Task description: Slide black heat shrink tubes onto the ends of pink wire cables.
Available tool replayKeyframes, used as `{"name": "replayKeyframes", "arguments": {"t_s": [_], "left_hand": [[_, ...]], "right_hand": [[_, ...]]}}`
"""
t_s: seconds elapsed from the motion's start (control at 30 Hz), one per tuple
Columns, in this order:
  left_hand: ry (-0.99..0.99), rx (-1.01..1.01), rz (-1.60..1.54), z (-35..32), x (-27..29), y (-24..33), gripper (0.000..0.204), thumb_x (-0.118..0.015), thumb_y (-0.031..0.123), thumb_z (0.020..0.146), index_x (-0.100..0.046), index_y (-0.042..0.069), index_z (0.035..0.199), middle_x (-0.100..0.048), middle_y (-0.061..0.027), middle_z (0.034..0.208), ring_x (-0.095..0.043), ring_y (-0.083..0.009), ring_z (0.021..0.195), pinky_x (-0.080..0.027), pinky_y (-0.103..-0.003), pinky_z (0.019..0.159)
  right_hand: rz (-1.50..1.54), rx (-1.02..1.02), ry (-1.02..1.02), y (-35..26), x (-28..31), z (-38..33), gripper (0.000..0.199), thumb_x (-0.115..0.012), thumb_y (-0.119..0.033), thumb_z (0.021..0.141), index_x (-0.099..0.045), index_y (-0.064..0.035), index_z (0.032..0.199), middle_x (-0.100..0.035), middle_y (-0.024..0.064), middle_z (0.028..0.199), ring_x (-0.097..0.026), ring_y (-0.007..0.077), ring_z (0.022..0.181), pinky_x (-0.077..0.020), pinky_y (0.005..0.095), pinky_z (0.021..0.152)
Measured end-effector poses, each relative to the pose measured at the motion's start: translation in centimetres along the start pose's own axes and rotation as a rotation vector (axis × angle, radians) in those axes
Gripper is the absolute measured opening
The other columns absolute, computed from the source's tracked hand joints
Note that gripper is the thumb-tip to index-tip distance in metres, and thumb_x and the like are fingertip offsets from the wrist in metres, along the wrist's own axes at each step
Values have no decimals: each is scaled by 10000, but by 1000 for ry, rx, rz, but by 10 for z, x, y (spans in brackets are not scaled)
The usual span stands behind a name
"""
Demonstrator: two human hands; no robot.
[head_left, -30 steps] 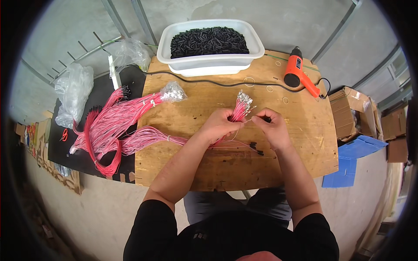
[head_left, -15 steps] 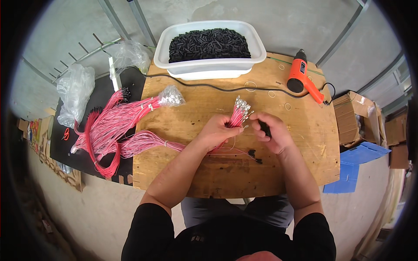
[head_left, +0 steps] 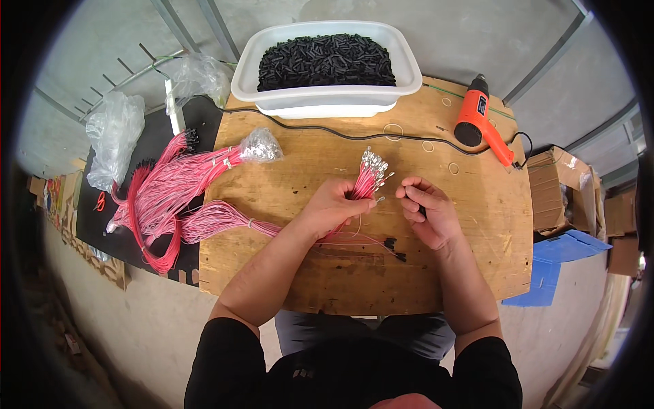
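My left hand [head_left: 340, 204] is closed around a bundle of pink and white wires [head_left: 366, 178], whose silvery metal terminals fan out at the top. Just to its right, my right hand [head_left: 428, 210] has its fingers curled over black sleeves [head_left: 422, 211], mostly hidden in the palm; thumb and fingertips are pinched together. One terminal sticks out of the bundle toward the right hand. Below the hands, a few thin wires trail right across the wood and end in black sleeves [head_left: 395, 251].
A white tub [head_left: 327, 102] full of short black sleeves stands at the back. An orange heat gun [head_left: 477, 116] lies back right, its black cord crossing the table [head_left: 477, 273]. More bundled pink wires [head_left: 170, 184] and plastic bags [head_left: 116, 140] lie left. Rubber bands [head_left: 393, 131] are scattered about.
The right hand's fingers have closed further over the black sleeves, which show less now. The left hand still holds the wire bundle. The whole view has shifted slightly.
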State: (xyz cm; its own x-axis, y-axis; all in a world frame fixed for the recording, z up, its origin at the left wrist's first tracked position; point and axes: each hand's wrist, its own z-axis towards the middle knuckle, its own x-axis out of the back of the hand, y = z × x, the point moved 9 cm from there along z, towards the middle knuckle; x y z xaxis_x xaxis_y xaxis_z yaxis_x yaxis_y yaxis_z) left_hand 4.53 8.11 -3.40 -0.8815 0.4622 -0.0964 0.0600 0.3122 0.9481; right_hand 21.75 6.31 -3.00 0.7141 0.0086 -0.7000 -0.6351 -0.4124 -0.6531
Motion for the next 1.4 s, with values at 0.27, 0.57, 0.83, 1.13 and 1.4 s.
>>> {"name": "replayKeyframes", "arguments": {"t_s": [0.27,0.57,0.83,1.13,1.4], "left_hand": [[1,4,10,-2,-1,2,175,-759,182,888,-694,30,944,-638,6,727,-507,-37,542,-380,-203,475],[5,1,-9,-2,-1,2,211,-761,217,880,-696,26,942,-596,20,693,-494,-44,542,-385,-222,476],[8,6,-23,0,1,-3,210,-760,215,881,-697,28,953,-608,17,707,-492,-41,542,-384,-217,475],[-9,-9,-57,-1,1,-1,221,-761,212,879,-700,22,972,-623,10,726,-497,-44,552,-392,-215,485],[-12,5,-50,-1,0,0,215,-764,215,880,-696,22,946,-630,6,732,-503,-44,555,-397,-216,485]], "right_hand": [[-13,-19,31,9,-9,-1,223,-578,-37,972,-613,12,1187,-660,91,961,-479,77,680,-366,197,538],[-8,-60,9,11,-10,-3,129,-563,-147,1023,-575,-48,1106,-616,48,853,-445,62,598,-317,176,453],[-97,-55,-2,13,-13,-1,168,-564,-145,1019,-604,-16,1120,-605,41,845,-458,68,622,-320,180,476],[-176,8,3,8,-14,-1,179,-564,-33,989,-594,-5,1162,-661,102,939,-478,80,654,-357,193,510],[-171,17,21,7,-12,-2,128,-556,-120,1021,-629,-22,1057,-641,71,866,-462,73,618,-332,188,487]]}}
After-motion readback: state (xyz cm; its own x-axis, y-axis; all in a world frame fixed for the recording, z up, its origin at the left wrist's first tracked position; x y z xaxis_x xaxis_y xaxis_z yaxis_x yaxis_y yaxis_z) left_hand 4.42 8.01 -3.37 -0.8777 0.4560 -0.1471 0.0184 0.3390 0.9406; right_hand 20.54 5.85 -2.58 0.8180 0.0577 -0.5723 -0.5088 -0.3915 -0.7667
